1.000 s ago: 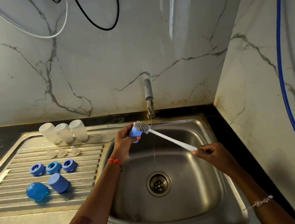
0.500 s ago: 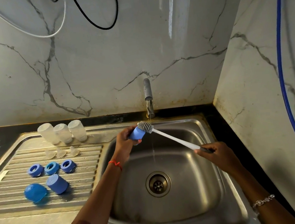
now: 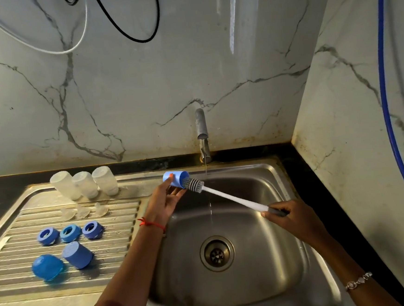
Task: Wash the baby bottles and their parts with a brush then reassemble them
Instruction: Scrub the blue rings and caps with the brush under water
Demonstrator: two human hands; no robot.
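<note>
Left hand point(image 3: 162, 201) pinches blue cap point(image 3: 175, 178); brush point(image 3: 195, 184) head at its mouth.

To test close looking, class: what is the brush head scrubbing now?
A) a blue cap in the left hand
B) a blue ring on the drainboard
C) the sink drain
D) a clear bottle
A: the brush has its head at the open mouth of the blue cap, which the left hand holds.

Dim, sharp view; glare streaks the wall point(image 3: 232, 17); edges bow.
</note>
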